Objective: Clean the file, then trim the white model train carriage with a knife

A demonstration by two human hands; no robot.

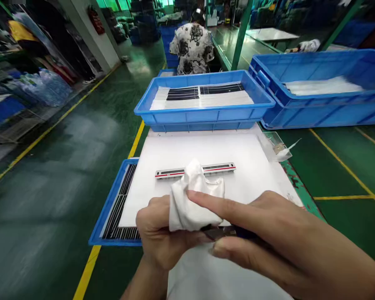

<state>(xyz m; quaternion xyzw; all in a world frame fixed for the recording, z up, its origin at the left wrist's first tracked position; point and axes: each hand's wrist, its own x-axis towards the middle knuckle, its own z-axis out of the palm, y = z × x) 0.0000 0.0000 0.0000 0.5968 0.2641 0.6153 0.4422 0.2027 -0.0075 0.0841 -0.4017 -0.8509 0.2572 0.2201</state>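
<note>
A white cloth [198, 206] is bunched and draped over the fingers of my left hand [161, 237], which is closed on it. The index fingertip of my right hand [268, 229] presses on the cloth from the right, with the thumb lower down. Between that index finger and thumb lies a dark, narrow object [220, 233], mostly hidden, so its kind cannot be made out. Just beyond the cloth, a slim white model train carriage [220, 167] with a red stripe and dark windows lies across the white work surface [250, 154]. The cloth covers part of its middle.
A blue tray [206, 113] with dark strips on white sheets stands behind the work surface. Another blue tray [96, 233] of dark strips sits lower left. Large blue bins [325, 110] and a small clear box [273, 148] are at right. A person [192, 46] sits ahead.
</note>
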